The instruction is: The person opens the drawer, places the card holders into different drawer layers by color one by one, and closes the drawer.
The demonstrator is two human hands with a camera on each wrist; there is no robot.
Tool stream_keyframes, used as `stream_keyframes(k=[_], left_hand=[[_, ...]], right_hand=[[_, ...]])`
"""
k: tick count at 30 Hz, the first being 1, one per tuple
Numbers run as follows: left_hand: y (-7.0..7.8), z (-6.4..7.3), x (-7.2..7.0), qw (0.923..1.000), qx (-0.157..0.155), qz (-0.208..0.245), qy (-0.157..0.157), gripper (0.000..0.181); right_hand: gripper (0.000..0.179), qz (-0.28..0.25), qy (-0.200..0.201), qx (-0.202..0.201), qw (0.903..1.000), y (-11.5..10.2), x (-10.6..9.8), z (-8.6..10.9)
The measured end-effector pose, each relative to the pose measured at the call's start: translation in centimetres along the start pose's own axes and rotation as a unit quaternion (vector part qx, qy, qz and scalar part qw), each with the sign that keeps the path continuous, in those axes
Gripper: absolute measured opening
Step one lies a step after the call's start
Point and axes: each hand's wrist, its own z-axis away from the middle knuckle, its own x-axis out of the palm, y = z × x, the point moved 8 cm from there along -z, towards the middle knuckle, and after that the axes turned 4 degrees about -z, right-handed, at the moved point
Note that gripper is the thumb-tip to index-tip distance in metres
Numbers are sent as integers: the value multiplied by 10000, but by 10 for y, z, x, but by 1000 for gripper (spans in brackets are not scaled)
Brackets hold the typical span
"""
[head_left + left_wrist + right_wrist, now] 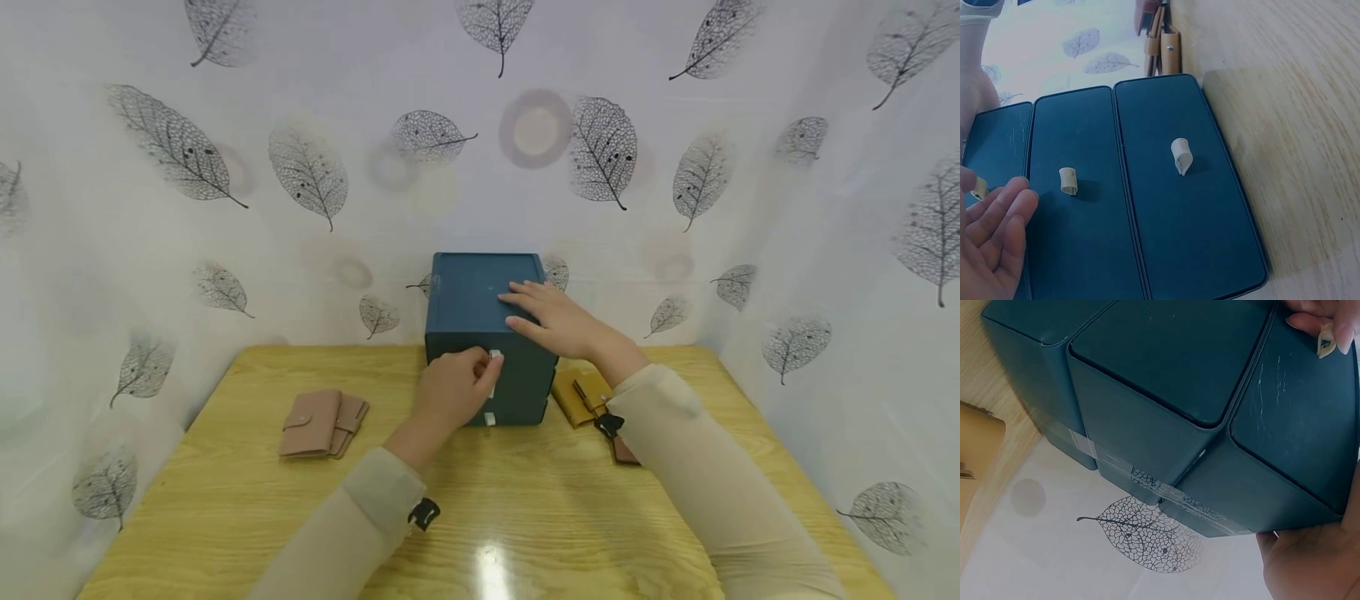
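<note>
A: Main thing, quick?

B: Dark teal drawer chest [480, 287]. Stands near the tabletop's [217, 517] back edge, about mid-width, leaf-print curtain [450, 67] behind it.

A: Left hand?

B: Left hand [453, 387], at the top drawer front. Thumb and index finger pinch the pale top tab [1326, 341]; other fingers loosely bent beside it.

A: Right one?

B: Right hand [562, 321] rests on the chest's top by its right edge. Fingers straight, slightly spread, thumb out toward the front edge. Palm side meets the chest's side wall.

A: Other tabs?

B: Middle tab [1068, 181] and bottom tab [1181, 156], one per drawer front, both apart from the fingers.

A: Room around it?

B: In front, bare wood runs from the chest's lower edge toward the camera, left forearm over part of it. Left side: wide gap, then pink wallet [309, 423] with a smaller pink wallet [350, 423] partly behind it. Right side is tight: yellow wallet [573, 404] just beside the chest; can't tell if they touch. Brown piece [624, 452] nearer the camera, partly hidden by the right sleeve [705, 467].
</note>
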Motion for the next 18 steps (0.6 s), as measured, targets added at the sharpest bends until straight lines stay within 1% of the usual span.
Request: stream_keyframes(k=[4,10,18], left_hand=[[-2,1,1,9999,-33,111,4,31],[-1,2,-1,9995,47,303,105,25],[1,5,-5,9987,96,476,126,22]], right_hand=[[64,-24,-31,16,10000,0,1,-1],[64,-16,-82,41,10000,0,0,0],[65,-43,-136,54,9999,-2,-2,1]])
